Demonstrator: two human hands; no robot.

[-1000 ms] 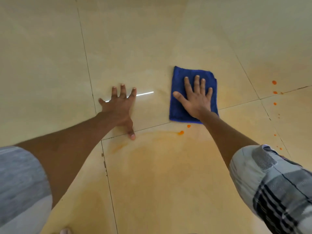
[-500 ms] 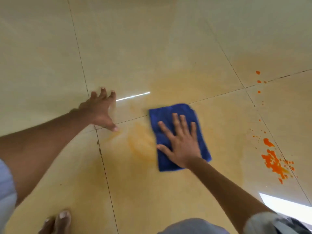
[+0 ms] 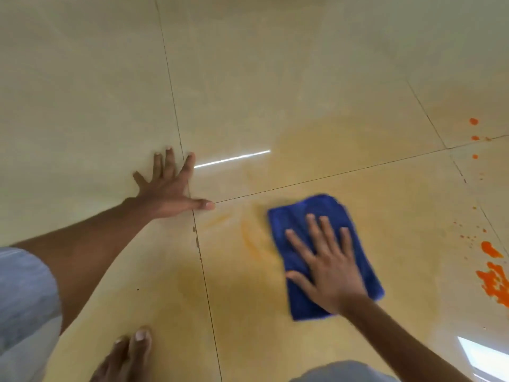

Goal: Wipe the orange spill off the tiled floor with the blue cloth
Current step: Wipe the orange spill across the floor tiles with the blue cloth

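We see open cream tiled floor (image 3: 275,64) across the whole upper frame, nothing standing on it. At centre left, a flat left hand (image 3: 168,188) blocks the grout junction; at lower centre, a bare foot (image 3: 129,354). Between them and the folded blue cloth (image 3: 322,252) under the right hand (image 3: 330,274) runs a bare lane. Bright orange spill (image 3: 495,279) lies along the right edge.
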